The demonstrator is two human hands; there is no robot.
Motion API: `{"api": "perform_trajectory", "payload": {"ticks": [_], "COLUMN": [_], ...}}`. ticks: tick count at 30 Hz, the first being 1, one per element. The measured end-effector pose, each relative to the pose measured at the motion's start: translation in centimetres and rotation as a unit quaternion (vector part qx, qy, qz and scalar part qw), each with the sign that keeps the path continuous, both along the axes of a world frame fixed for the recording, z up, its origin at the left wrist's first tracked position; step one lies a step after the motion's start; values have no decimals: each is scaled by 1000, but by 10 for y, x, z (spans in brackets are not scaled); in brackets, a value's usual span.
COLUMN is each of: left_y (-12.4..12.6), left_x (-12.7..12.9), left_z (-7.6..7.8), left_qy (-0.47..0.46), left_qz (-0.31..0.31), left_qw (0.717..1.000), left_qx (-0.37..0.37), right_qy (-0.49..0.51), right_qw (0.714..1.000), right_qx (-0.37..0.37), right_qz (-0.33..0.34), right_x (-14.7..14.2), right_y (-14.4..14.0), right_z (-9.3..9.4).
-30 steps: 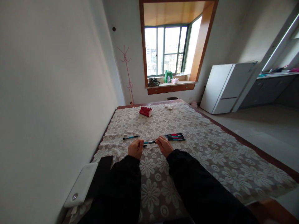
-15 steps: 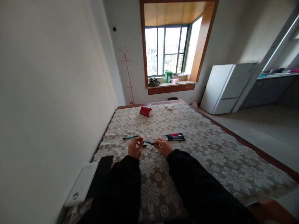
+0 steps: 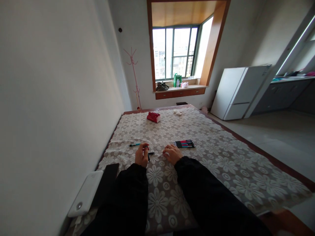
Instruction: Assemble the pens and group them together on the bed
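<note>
My left hand (image 3: 141,155) is closed on a pen (image 3: 148,157), whose dark end points down toward the cloth. Just right of those fingers lies a short black piece (image 3: 152,153), partly hidden. A blue and black pen (image 3: 134,145) rests on the cloth beyond my left hand. My right hand (image 3: 172,154) is low over the cloth with its fingers curled together; something thin and pale shows at the fingertips, too small to name. Beside it, to the far right, several pens (image 3: 184,143) with black, red and blue barrels lie side by side in a row.
A flowered cloth (image 3: 209,137) covers the table. A red packet (image 3: 153,117) and a white crumpled thing (image 3: 177,112) lie toward the far end. At the near left, a white power bank-like device (image 3: 86,193) is beside a flat black object (image 3: 108,178), along the wall.
My hands have moved apart; the pen that was between both hands is now in my left hand alone, turned from lying across to pointing down. The row of pens has not moved.
</note>
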State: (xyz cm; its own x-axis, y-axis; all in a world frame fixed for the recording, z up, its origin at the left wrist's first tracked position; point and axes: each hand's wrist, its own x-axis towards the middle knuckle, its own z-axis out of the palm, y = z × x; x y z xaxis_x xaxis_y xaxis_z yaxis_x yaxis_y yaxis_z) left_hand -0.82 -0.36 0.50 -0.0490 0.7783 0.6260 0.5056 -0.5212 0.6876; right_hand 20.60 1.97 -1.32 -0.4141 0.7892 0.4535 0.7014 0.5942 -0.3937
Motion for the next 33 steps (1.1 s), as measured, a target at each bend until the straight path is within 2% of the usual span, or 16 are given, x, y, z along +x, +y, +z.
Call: {"api": "perform_trajectory", "payload": {"ticks": [4,7,11,15,18,22,24,26,29,33], "left_y": [3,6,7,4,0,-2,-1,-2,-3,-6], "left_x": [3,2,1,3,5,5,6,6,8,8], "left_z": [-6,-8,-7,-2,3,6,5,4,4,7], "left_qy": [28,26,42,89,109,139,147,140,120,123], "left_qz": [-2,-5,-20,-55,-64,-90,-96,-89,-76,-78], "left_qw": [999,999,999,994,992,986,984,986,990,989], "left_qx": [-35,-33,-22,-12,-1,10,9,7,4,8], "right_qy": [-13,10,111,226,300,415,446,454,431,383], "right_qw": [1000,999,992,972,950,893,869,857,867,898], "right_qx": [-9,-11,-30,-52,-86,-169,-201,-220,-224,-188], "right_qz": [-19,-38,-45,-31,-14,38,79,102,109,105], "right_x": [1,1,2,1,0,-3,-5,-8,-10,-11], "right_y": [1,2,5,9,12,10,5,1,-4,-7], "right_z": [-2,-2,-2,-3,-1,8,12,16,18,16]}}
